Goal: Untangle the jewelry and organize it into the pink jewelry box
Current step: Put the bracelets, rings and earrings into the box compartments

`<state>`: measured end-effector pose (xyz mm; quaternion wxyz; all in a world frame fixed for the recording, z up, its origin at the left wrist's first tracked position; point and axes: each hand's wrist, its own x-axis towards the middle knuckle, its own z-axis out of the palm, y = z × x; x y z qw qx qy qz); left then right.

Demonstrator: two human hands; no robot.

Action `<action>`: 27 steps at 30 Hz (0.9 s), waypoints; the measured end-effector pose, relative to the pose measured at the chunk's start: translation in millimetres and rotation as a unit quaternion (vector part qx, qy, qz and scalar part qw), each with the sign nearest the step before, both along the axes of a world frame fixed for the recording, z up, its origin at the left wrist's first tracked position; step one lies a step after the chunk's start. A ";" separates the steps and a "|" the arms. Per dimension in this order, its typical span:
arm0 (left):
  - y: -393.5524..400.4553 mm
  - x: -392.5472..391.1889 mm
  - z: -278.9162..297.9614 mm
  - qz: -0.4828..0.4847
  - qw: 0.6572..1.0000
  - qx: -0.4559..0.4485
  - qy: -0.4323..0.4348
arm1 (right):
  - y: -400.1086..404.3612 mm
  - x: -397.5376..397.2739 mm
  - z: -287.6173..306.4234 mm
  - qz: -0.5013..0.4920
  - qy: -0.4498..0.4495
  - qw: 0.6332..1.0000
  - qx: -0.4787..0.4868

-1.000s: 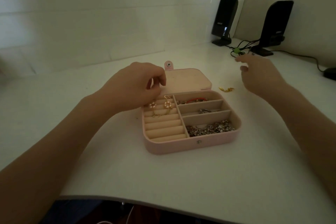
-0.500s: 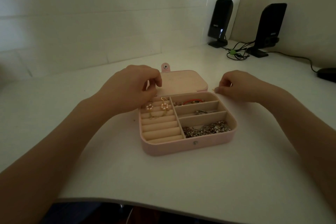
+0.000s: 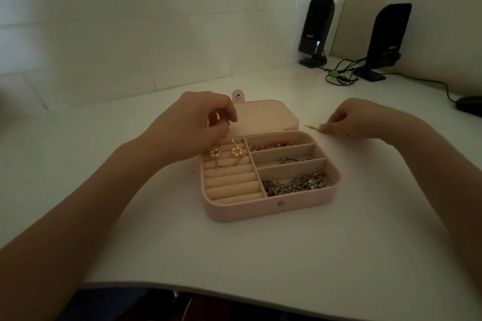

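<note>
Pink jewelry box (image 3: 260, 210): open on the white surface (image 3: 260, 255), chains heaped in its nearest right compartment
Pearl earrings (image 3: 226, 151): hooked on the ring rolls, far left
Left hand (image 3: 193, 128): fingers curled above the earrings; hold unclear
Right hand (image 3: 357, 118): pinches a small gold piece (image 3: 311, 127) beside the lid
Handling: probably light, thin, easily bent; lift by one end
</note>
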<state>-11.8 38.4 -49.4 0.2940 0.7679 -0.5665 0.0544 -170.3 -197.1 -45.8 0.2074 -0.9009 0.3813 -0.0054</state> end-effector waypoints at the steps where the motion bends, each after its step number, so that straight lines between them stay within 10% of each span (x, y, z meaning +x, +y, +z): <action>1: 0.4 0.1 0.3 0.000 1.000 -0.001 -0.001 | 0.3 1.2 -1.0 0.002 -0.008 1.000 -0.005; 12: -1.9 -14.4 1.2 -0.002 0.991 -0.110 0.074 | 48.5 7.4 19.3 0.114 -0.359 0.910 0.172; 27: -0.3 -25.0 14.3 -0.092 0.947 -0.165 0.260 | 108.8 11.8 14.3 0.227 -0.366 0.848 0.308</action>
